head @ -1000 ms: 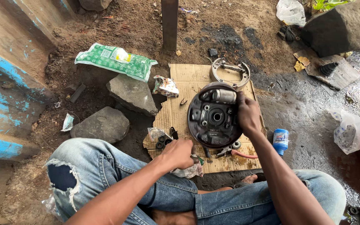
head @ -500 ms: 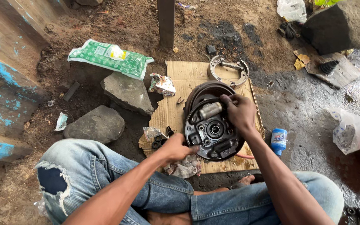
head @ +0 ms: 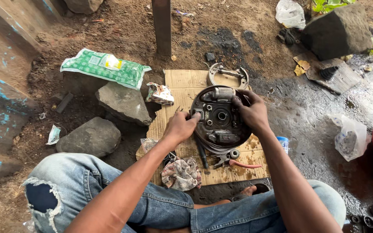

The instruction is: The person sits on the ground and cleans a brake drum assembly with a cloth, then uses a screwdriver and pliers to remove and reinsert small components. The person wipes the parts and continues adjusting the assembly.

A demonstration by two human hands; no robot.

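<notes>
Head view, looking down on a person seated cross-legged in torn blue jeans on dirt ground. Round dark metal brake backing plate [head: 219, 117] now sits tilted up off the flattened brown cardboard sheet [head: 182, 80], its face turned toward the person; a second ago it lay flatter and further out on the sheet. Left hand [head: 181, 126], earlier down by the crumpled grey rag [head: 181, 173], has come up and now pinches the plate's left rim, fingers narrow. Right hand [head: 250, 113] wraps the upper right rim, closed on it. Both hands thus carry the plate, so the work has gone from steadying to handling. Red-handled pliers [head: 234, 163] lie just below the plate. Curved metal brake shoe set [head: 228, 74] rests beyond, untouched.
</notes>
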